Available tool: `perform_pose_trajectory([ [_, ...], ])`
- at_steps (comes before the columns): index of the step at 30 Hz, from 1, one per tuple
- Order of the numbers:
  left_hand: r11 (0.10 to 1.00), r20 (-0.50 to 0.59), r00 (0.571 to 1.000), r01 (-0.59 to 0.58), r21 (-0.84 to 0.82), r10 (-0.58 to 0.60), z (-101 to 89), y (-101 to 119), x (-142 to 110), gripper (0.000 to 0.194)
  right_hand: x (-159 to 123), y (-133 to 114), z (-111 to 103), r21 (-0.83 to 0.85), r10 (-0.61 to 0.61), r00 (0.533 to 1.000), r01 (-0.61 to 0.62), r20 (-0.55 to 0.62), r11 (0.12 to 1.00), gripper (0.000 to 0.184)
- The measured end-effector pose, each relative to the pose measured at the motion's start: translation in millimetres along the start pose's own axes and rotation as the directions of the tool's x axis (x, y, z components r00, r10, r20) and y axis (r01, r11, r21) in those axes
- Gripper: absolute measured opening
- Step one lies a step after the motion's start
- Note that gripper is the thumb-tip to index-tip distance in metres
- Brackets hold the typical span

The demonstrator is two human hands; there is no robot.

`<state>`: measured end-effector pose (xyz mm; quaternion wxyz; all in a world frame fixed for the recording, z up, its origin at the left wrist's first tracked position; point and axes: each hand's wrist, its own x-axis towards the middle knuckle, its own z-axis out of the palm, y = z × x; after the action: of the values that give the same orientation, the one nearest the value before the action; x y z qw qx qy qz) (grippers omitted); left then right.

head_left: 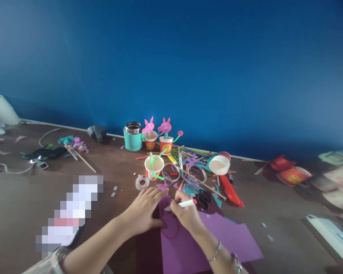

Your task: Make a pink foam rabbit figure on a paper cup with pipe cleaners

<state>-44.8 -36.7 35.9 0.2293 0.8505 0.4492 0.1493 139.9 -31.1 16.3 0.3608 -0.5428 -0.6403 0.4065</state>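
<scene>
Below blue wall [171, 68], purple sheet [234, 236] on cluttered table [285, 213].

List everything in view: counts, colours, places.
Sheet: one, purple, front
Marker: one, white-red, above sheet
Cups: at least five, red-white, centre and right
Figures: two, pink, in rear cups
Jar: one, turquoise, rear
Tape roll: one, whitish, centre
Scissors: one pair, black-handled, centre
Sticks: several, mixed colours, centre
Scraps: many, mixed colours, scattered
Pixelated object: one, pale, left
Red object: one, red, centre-right
Wall: one, blue, behind
Table: one, brown, beneath
Left hand: one, at sheet's edge
Right hand: one, holding marker
</scene>
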Motion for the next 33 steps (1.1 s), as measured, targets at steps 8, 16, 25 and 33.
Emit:
perform_pose_trajectory([
  [8, 1.0, 0.004, 1.0, 0.003, 0.014, -0.003, 0.4, 0.2, -0.1, 0.094, 0.2, -0.4, 0.4, -0.017, 0.029, 1.0, -0.029, 0.004, 0.999, 0.023],
  [16, 1.0, 0.002, 1.0, 0.002, -0.008, -0.002, -0.6, 0.8, -0.1, 0.093, -0.4, -0.5, -0.7, 0.102, 0.093, 0.996, -0.094, 0.018, 0.99, 0.024],
  [25, 1.0, 0.013, 1.0, 0.007, -0.018, -0.007, -2.3, 1.5, -0.2, 0.092, -0.4, -0.1, -0.7, 0.026, 0.039, 0.999, -0.04, 0.022, 0.999, 0.024],
  [33, 1.0, 0.009, 1.0, 0.006, -0.019, -0.006, -2.6, 2.4, 0.0, 0.094, -0.7, -2.5, -1.0, 0.108, 0.057, 0.997, -0.062, 0.048, 0.992, 0.024],
])
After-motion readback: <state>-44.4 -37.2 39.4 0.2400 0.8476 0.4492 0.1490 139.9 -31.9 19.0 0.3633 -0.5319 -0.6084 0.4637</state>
